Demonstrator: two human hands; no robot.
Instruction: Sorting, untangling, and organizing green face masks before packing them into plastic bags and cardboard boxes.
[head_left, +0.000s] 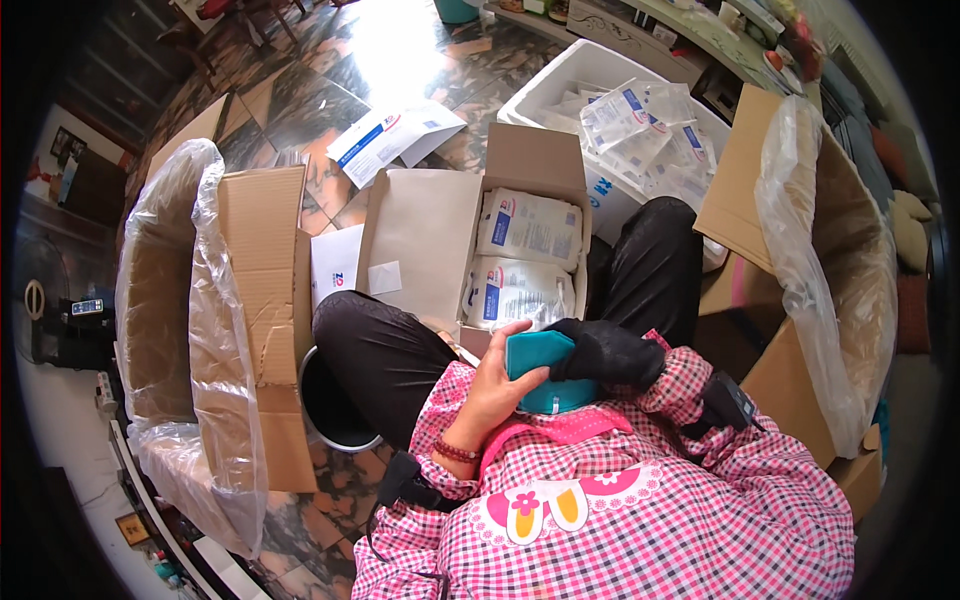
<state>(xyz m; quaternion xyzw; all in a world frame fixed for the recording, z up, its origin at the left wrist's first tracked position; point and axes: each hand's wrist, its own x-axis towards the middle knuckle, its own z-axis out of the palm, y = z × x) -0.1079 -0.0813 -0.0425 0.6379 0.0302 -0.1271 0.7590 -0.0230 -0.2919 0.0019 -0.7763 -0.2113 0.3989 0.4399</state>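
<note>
In my lap, my left hand grips a flat teal piece with angled corners, thumb on its near face and fingers behind. From the right, my right hand, in a black glove, closes on the same piece's edge; its fingertips are partly hidden. Just below lies more teal material against the apron; whether it is joined to the piece cannot be seen. Beyond my hands stands an open carton holding clear-wrapped white packs with blue print.
Large cardboard boxes with plastic liners stand at the left and right. A white foam box at the back holds several clear packets. Printed white cardboard lies on the tiled floor. A dark bin sits beside my left knee.
</note>
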